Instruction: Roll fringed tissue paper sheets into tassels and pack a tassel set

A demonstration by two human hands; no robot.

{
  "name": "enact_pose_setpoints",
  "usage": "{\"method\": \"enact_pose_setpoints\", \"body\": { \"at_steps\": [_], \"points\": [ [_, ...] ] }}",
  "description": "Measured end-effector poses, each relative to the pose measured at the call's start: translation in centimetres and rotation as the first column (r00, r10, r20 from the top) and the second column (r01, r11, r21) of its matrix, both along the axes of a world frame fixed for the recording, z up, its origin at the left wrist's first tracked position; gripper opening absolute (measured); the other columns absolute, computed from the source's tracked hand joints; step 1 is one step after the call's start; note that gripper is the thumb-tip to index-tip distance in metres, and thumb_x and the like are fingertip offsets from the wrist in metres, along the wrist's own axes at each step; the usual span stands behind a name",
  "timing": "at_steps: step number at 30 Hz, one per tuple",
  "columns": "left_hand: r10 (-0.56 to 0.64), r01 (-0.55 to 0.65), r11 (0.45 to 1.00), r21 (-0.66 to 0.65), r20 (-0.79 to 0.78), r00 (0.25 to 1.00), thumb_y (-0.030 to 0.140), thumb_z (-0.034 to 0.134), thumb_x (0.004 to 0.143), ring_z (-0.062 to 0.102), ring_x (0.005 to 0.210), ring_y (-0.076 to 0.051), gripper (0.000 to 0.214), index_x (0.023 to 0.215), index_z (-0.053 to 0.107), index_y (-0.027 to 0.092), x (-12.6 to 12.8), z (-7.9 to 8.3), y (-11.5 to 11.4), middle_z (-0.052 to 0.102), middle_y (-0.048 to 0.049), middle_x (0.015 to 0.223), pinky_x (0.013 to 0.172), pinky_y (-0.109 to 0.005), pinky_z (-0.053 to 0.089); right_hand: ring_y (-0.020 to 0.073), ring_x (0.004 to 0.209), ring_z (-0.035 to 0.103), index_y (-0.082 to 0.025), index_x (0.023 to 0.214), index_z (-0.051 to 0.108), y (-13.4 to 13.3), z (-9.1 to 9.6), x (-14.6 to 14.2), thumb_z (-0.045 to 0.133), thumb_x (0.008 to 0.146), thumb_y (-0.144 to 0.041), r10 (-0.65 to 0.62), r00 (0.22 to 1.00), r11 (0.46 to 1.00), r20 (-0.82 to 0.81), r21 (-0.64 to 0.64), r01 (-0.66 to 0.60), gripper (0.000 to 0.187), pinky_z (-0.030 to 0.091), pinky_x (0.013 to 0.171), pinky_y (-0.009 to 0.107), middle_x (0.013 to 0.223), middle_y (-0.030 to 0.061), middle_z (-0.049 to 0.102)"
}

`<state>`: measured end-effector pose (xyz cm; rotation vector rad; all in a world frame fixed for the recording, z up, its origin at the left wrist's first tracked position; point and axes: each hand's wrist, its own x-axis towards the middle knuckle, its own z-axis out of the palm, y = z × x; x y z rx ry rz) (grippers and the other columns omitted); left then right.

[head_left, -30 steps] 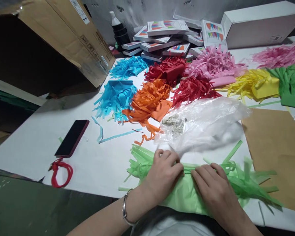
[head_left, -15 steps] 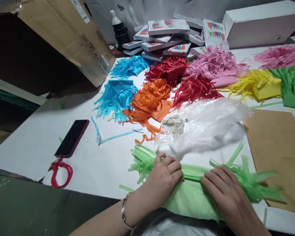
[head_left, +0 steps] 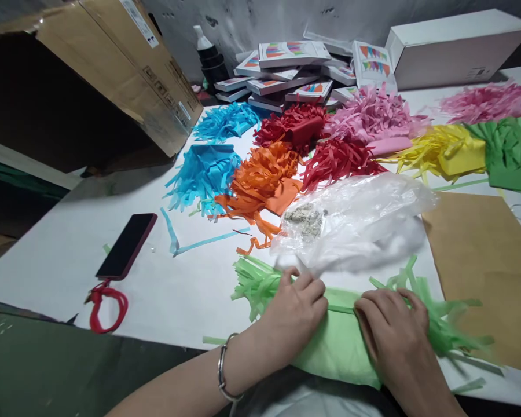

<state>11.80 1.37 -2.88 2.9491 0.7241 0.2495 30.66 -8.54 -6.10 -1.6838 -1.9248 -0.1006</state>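
Light green tissue (head_left: 330, 347) lies at lower centre of frame, fringed at both ends, its plain panel toward the wearer. Compared with a second ago, the right hand (head_left: 393, 330) sits farther from the left hand (head_left: 293, 318); more of the folded band (head_left: 342, 308) shows between them, and it looks flatter. Judgement: the fold is straighter and better exposed, so the piece should be easier to keep even.

Grip: fingers of both hands part-curled, tips down on the band, neither hand spread wide. Thumbs hidden; cannot tell pinching from pressing.

Edges: panel appears to reach the near edge of the white table (head_left: 69, 249), so little room toward the wearer. Just above the hands, a clear plastic bag (head_left: 364, 220) limits movement up-frame; its rumpled near side comes close to the left knuckles. Right fringe (head_left: 438, 324) spreads over or against the brown sheet (head_left: 481, 278), tips blurred, and could snag there. Loose green strip (head_left: 469, 386) at lower right, by the table edge.

Most open room: left of the left fringe (head_left: 254, 284), across to the phone (head_left: 125, 246). Pale blue strip (head_left: 212, 240) lies above that stretch, below the orange bundle (head_left: 264, 174).
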Motion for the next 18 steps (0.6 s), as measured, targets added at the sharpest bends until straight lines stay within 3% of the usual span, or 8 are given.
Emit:
{"method": "enact_pose_setpoints", "body": {
  "at_steps": [2,4,7,9,11,13,15,18],
  "points": [
    [-0.137,0.136,0.988,0.073,0.006,0.991,0.011,0.057,0.094,0.053,0.080,-0.021,0.019,0.078,0.062,0.018,-0.1,-0.1,0.2,0.061,-0.0013,0.079,0.088,-0.047,0.036,0.0204,0.096,0.062,-0.019,0.101,0.066,0.0,-0.2,-0.2,0.043,0.100,-0.012,0.092,0.996,0.995,-0.011,0.034,-0.091,0.024,0.029,0.108,0.049,0.093,0.0049,0.070],
    [-0.194,0.193,0.974,0.120,-0.005,0.981,0.012,0.055,0.097,0.052,0.078,-0.020,0.024,0.075,0.061,0.018,0.1,-0.1,0.6,0.060,-0.0009,0.077,0.090,-0.046,0.035,0.0210,0.096,0.061,-0.017,0.105,0.066,0.2,0.0,-0.5,0.043,0.099,-0.010,0.147,0.989,0.989,-0.006,0.023,-0.147,0.025,0.031,0.109,0.049,0.092,0.0059,0.070],
    [-0.187,0.185,0.975,0.123,0.006,0.982,0.015,0.057,0.097,0.053,0.077,-0.020,0.026,0.072,0.061,0.018,0.4,0.0,1.0,0.060,-0.0013,0.076,0.086,-0.043,0.038,0.0210,0.089,0.060,-0.015,0.102,0.066,0.8,0.5,-1.3,0.043,0.098,-0.007,0.152,0.986,0.988,0.067,0.001,-0.152,0.025,0.034,0.105,0.047,0.087,0.0061,0.068],
    [-0.149,0.145,0.984,0.104,0.029,0.988,0.015,0.056,0.097,0.055,0.080,-0.021,0.022,0.076,0.062,0.017,0.4,0.1,0.9,0.062,-0.0026,0.079,0.085,-0.042,0.040,0.0205,0.080,0.058,-0.017,0.089,0.065,1.2,0.9,-1.6,0.040,0.096,-0.005,0.154,0.981,0.988,0.121,-0.021,-0.153,0.028,0.037,0.100,0.046,0.078,0.0048,0.064],
    [-0.187,0.182,0.981,0.071,0.068,0.980,0.013,0.053,0.099,0.056,0.083,-0.020,0.019,0.084,0.065,0.016,0.1,0.2,0.2,0.065,-0.0038,0.085,0.086,-0.040,0.043,0.0200,0.073,0.056,-0.019,0.080,0.061,1.6,1.2,-1.8,0.038,0.096,-0.003,0.145,0.981,0.989,0.129,-0.023,-0.144,0.032,0.039,0.094,0.045,0.072,0.0030,0.059],
    [-0.280,0.280,0.960,0.013,0.094,0.955,0.013,0.052,0.100,0.059,0.089,-0.019,0.016,0.095,0.067,0.016,-0.3,0.1,-0.8,0.068,-0.0056,0.095,0.088,-0.035,0.046,0.0201,0.072,0.059,-0.020,0.084,0.060,1.9,1.4,-1.7,0.041,0.096,-0.005,0.120,0.987,0.993,0.110,0.009,-0.121,0.028,0.042,0.091,0.044,0.075,0.0028,0.061],
    [-0.294,0.301,0.952,-0.054,0.105,0.950,0.018,0.054,0.101,0.060,0.103,-0.020,0.014,0.109,0.066,0.015,-0.6,-0.3,-1.7,0.070,-0.0079,0.111,0.093,-0.032,0.048,0.0208,0.076,0.063,-0.021,0.094,0.060,2.2,1.4,-0.7,0.047,0.097,-0.008,0.058,0.994,0.997,0.087,0.054,-0.063,0.019,0.044,0.089,0.043,0.082,0.0037,0.066],
    [-0.123,0.131,0.981,-0.140,0.065,0.990,0.036,0.059,0.099,0.054,0.127,-0.028,0.041,0.133,0.056,0.015,-1.2,-1.1,-2.3,0.060,-0.0139,0.140,0.102,-0.040,0.049,0.0232,0.072,0.066,-0.023,0.097,0.060,2.1,1.6,2.7,0.055,0.097,-0.017,-0.129,0.990,0.983,0.051,0.136,0.121,0.008,0.048,0.073,0.041,0.082,0.0059,0.070]
  ]
}}
